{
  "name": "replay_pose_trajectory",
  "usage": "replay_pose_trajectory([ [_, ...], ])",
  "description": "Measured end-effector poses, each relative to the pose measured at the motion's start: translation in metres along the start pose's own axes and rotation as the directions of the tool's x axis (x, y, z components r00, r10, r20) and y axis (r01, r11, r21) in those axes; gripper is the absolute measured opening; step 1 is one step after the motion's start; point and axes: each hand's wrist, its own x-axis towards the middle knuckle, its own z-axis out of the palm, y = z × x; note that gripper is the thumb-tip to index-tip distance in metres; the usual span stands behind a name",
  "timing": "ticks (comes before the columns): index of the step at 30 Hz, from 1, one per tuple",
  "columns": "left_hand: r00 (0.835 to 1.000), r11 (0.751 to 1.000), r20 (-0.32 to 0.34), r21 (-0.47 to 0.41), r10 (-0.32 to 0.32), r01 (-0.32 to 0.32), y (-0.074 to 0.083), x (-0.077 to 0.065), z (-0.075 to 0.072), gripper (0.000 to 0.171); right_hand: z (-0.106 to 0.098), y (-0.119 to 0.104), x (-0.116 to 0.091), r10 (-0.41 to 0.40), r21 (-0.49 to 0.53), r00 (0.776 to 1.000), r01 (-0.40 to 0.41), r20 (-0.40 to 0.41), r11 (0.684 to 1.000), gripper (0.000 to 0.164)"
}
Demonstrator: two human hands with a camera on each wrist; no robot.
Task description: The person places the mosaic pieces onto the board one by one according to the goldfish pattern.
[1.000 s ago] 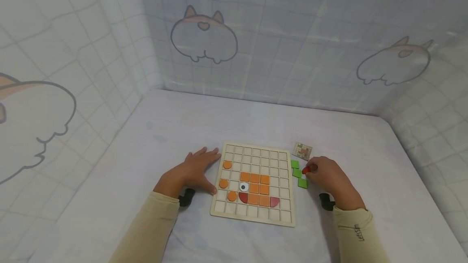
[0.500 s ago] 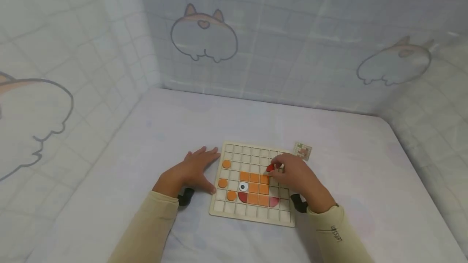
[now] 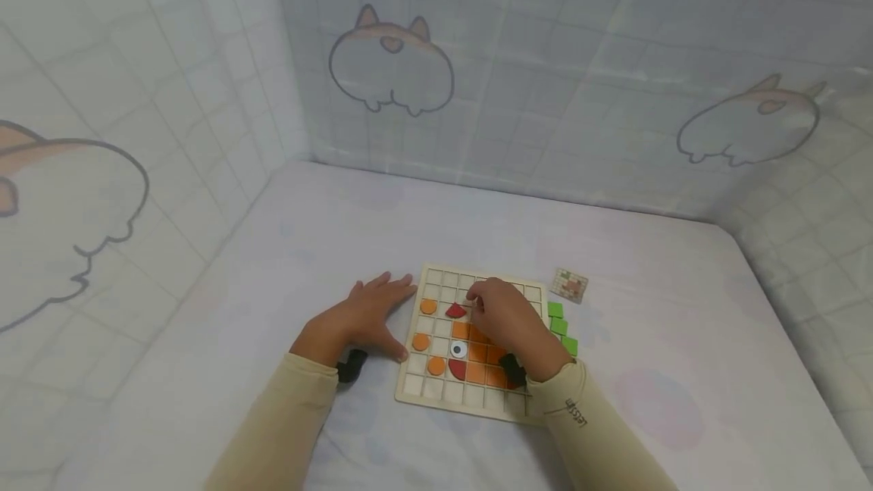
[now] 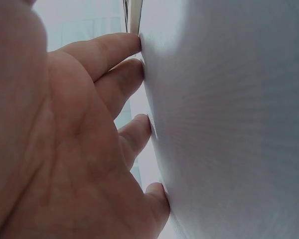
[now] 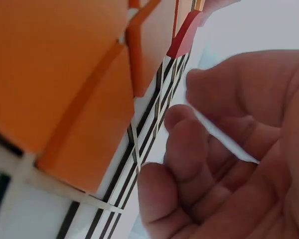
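Note:
A square wooden grid board (image 3: 470, 404) lies on the white cloth. My left hand (image 3: 371, 318) is spread at its left edge, thumb by the frame; in the left wrist view its fingertips rest on the cloth. Over the board's upper middle is my right hand (image 3: 508, 317), fingers loosely bent and holding nothing. Just left of its fingertips a red quarter-round piece (image 3: 455, 311) lies on the grid, also visible past the thumb in the right wrist view. Orange square tiles (image 5: 99, 119) sit beneath the right hand, partly hidden, with a round eye piece (image 3: 458, 349) beside them.
Orange discs (image 3: 421, 342) lie in the left columns of the board, and another red piece (image 3: 458, 369) sits below the eye. Green square tiles (image 3: 559, 326) lie along the board's right edge. A small pattern card (image 3: 569, 285) is at the upper right. Patterned cloth walls (image 3: 518, 59) enclose the table.
My right hand has carried the red piece from beside the green tiles leftward over the board and let go of it on the grid. The left hand stays in place.

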Motion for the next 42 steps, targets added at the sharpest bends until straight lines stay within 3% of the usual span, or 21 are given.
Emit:
replay_pose_trajectory([
  [7, 1.0, 1.0, 0.003, -0.014, -0.004, 0.004, -0.0002, -0.0009, -0.0029, 0.111, 0.0013, -0.0067, 0.0012, -0.177, -0.079, 0.98, 0.185, 0.095, 0.98, 0.027],
  [19, 1.0, 1.0, 0.006, -0.015, -0.014, 0.014, 0.0008, -0.001, 0.0002, 0.114, 0.0009, -0.0072, 0.0023, -0.121, -0.114, 0.993, 0.122, 0.019, 0.986, 0.009],
  [25, 1.0, 1.0, 0.004, -0.016, -0.01, 0.011, 0.0008, -0.0022, -0.0009, 0.114, -0.0019, -0.0062, 0.0007, -0.139, -0.091, 0.989, 0.135, -0.045, 0.987, 0.005],
  [37, 1.0, 1.0, 0.004, -0.016, -0.014, 0.014, 0.001, -0.0019, -0.0009, 0.113, -0.0045, -0.0017, -0.0034, -0.164, -0.021, 0.986, 0.165, 0.033, 0.986, 0.016],
  [42, 1.0, 1.0, 0.008, -0.012, -0.009, 0.009, -0.0002, -0.0012, -0.0006, 0.113, -0.0033, -0.0021, -0.0027, -0.211, -0.028, 0.976, 0.213, 0.045, 0.977, 0.018],
])
